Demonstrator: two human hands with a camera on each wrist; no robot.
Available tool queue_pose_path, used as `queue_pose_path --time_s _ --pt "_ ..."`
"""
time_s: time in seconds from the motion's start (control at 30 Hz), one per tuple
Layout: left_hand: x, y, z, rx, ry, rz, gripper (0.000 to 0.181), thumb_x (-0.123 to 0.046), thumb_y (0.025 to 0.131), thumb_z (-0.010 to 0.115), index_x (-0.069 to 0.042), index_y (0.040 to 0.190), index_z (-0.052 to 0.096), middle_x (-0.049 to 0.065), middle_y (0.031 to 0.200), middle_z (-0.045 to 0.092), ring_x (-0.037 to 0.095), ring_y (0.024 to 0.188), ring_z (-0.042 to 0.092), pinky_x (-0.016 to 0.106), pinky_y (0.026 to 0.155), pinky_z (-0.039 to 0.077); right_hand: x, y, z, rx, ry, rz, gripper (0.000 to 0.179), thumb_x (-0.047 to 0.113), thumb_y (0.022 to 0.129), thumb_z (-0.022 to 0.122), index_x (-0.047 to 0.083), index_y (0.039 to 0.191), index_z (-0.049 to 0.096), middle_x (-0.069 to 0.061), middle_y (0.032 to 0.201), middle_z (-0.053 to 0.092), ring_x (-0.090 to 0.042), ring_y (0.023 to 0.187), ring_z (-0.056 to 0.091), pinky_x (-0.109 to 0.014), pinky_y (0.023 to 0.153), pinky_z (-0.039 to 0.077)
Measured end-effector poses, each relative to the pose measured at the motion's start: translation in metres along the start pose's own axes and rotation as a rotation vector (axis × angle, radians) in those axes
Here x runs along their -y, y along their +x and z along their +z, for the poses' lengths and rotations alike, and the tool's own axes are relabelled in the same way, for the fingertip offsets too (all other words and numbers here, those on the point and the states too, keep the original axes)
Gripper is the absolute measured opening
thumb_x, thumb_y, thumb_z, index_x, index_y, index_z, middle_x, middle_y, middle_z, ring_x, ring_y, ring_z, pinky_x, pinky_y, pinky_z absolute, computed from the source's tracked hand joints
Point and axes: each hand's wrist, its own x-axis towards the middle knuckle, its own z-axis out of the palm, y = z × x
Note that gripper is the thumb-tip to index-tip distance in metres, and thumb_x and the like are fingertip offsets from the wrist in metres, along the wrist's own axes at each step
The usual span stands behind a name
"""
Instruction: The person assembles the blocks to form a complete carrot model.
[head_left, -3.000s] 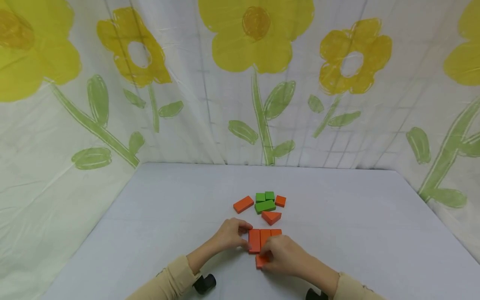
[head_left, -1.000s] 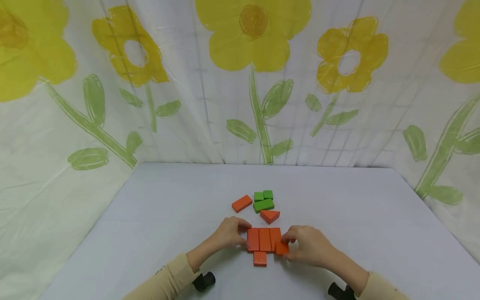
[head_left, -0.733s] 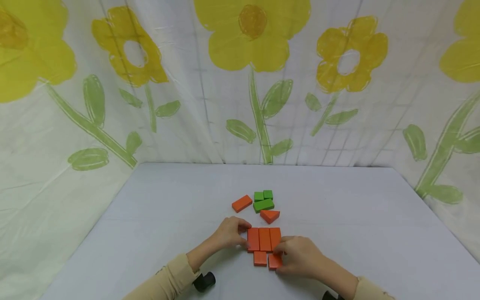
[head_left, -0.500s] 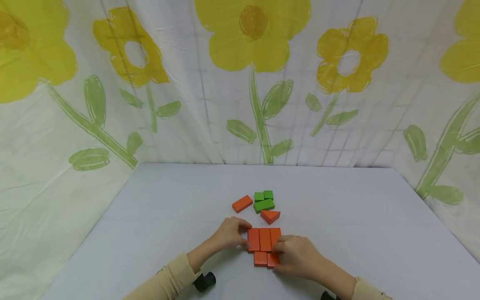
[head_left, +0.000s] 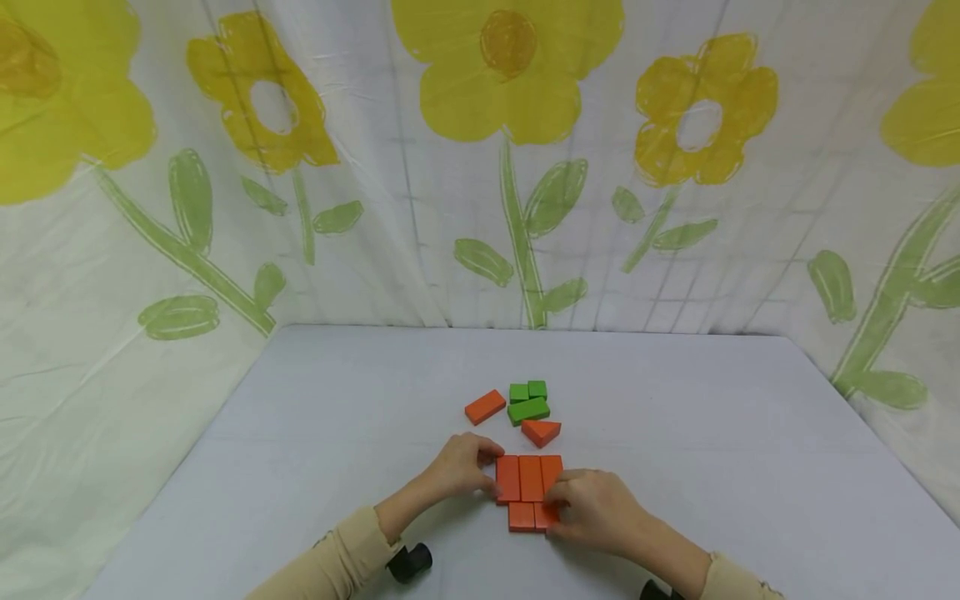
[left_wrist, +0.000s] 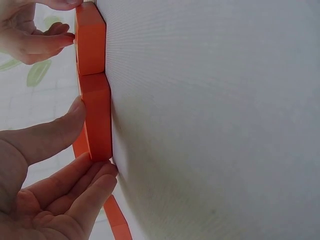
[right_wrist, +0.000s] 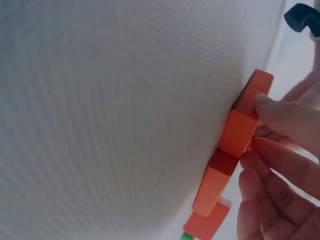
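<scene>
"Yellow flowers decorate the hanging sheet [head_left: 378,125], and before it stands a pale table [head_left: 337,400]. I look at the fingers first; what do you see?"

"The right hand [head_left: 600,510] pinches the right small block [head_left: 543,518] between thumb and fingertips. The left hand [head_left: 456,467] holds the left long block [head_left: 507,477] with thumb and fingertips, from the outer side."

"And where are these blocks?"

"Both lie flat on the table. The right small block is beside the left small block [head_left: 521,517], at the near ends of the long ones. Beside the held long block come the middle long block [head_left: 531,477] and the right long block [head_left: 552,468]."

"Farther out?"

"Near, but apart, is a triangular block [head_left: 542,431]. Behind it are three green blocks [head_left: 528,410], and to their left a loose orange block [head_left: 485,407]."

"What could go wrong, in your opinion?"

"If the right hand pushes too strongly, I think the left small block could slide sideways. If the left hand leaves carelessly, a fingertip could drag its block and make a gap. The right long block also risks a knock, because the right fingers are so near."
</scene>
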Motion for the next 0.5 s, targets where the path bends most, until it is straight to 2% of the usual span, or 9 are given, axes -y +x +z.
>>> queue_pose_path --time_s 0.13,0.23,0.4,0.5 --pt "-0.001 0.0 0.0 0.001 0.001 -0.009 0.044 -0.002 0.068 0.086 0.006 0.108 0.069 0.012 0.1 0.07 0.024 0.091 0.061 0.038 0.083 0.052 -0.001 0.003 -0.006 -0.01 0.004 -0.012 0.021 0.019 0.071 0.085 0.01 0.087 0.074 0.007 0.079 0.066 -0.001 0.068 0.053 -0.02 0.06 0.047" --pt "-0.002 -0.001 -0.001 0.005 -0.001 -0.016 0.044 -0.003 0.068 0.086 0.006 0.108 0.069 0.012 0.1 0.07 0.024 0.091 0.062 0.038 0.084 0.052 -0.002 0.012 -0.017 -0.038 0.011 -0.004 0.02 0.018 0.073 0.084 0.009 0.088 0.074 0.006 0.079 0.066 -0.004 0.067 0.054 -0.019 0.058 0.046" --pt "-0.002 -0.001 0.0 0.002 -0.009 -0.017 0.044 -0.001 0.068 0.086 0.006 0.108 0.069 0.012 0.1 0.07 0.025 0.091 0.062 0.038 0.084 0.052 -0.011 0.044 -0.031 -0.103 0.02 -0.004 0.014 0.01 0.078 0.08 0.006 0.089 0.073 0.0 0.081 0.069 -0.014 0.072 0.062 -0.022 0.06 0.048" --pt "-0.001 0.0 0.002 -0.002 -0.017 -0.017 0.042 -0.001 0.068 0.085 0.006 0.106 0.07 0.012 0.098 0.07 0.023 0.089 0.062 0.038 0.083 0.052 -0.02 0.068 -0.032 -0.089 -0.001 -0.031 0.01 0.006 0.08 0.077 0.006 0.09 0.074 -0.001 0.083 0.07 -0.017 0.075 0.064 -0.024 0.064 0.051"
